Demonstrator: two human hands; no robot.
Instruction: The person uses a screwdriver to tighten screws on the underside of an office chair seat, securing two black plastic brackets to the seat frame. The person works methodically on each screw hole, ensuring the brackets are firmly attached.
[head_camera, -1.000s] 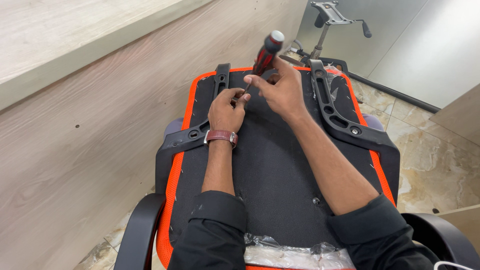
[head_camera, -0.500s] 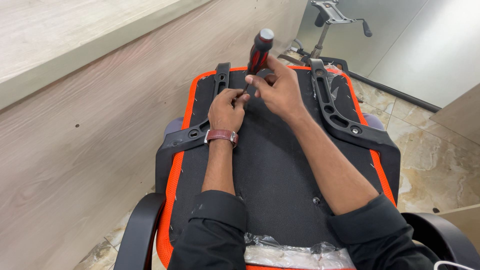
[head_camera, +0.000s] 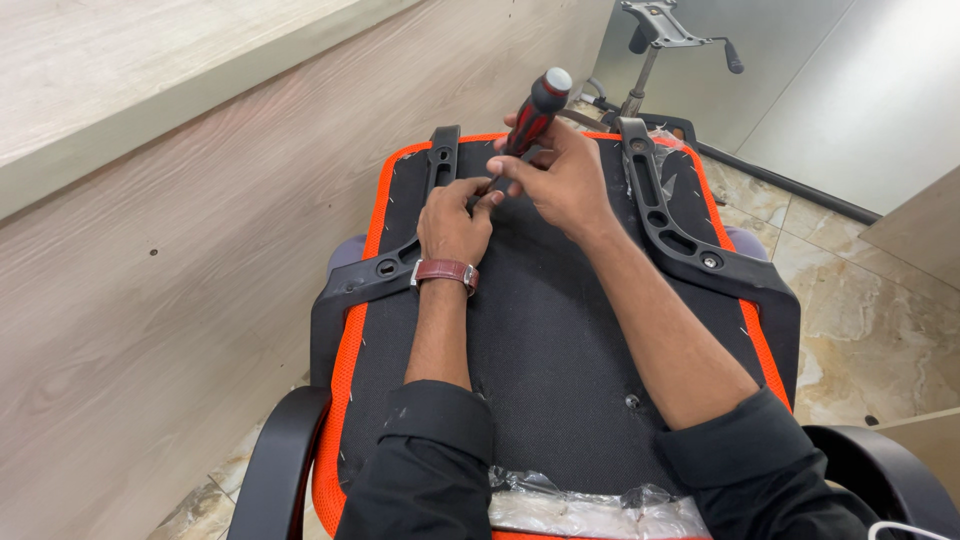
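Note:
An upturned chair seat (head_camera: 560, 340) with black fabric underside and orange mesh edge lies in front of me. My right hand (head_camera: 562, 178) grips a red-and-black screwdriver (head_camera: 535, 108), its handle pointing up and away, its tip down near the seat's far left part. My left hand (head_camera: 456, 220), with a brown watch strap at the wrist, pinches at the screwdriver's tip with its fingertips; whatever it pinches is too small to see. A black armrest bracket (head_camera: 425, 215) runs beside my left hand, and a second bracket (head_camera: 668, 225) lies on the right.
A wooden wall panel (head_camera: 180, 290) stands close on the left. Curved black armrests (head_camera: 285, 455) flank the seat near me. A chair base with gas cylinder (head_camera: 650, 50) lies on the tiled floor (head_camera: 860, 300) beyond. Clear plastic wrap (head_camera: 590, 505) sits at the seat's near edge.
The screwdriver handle has tilted a little more upright and shifted slightly; both hands stay at the same spot on the seat.

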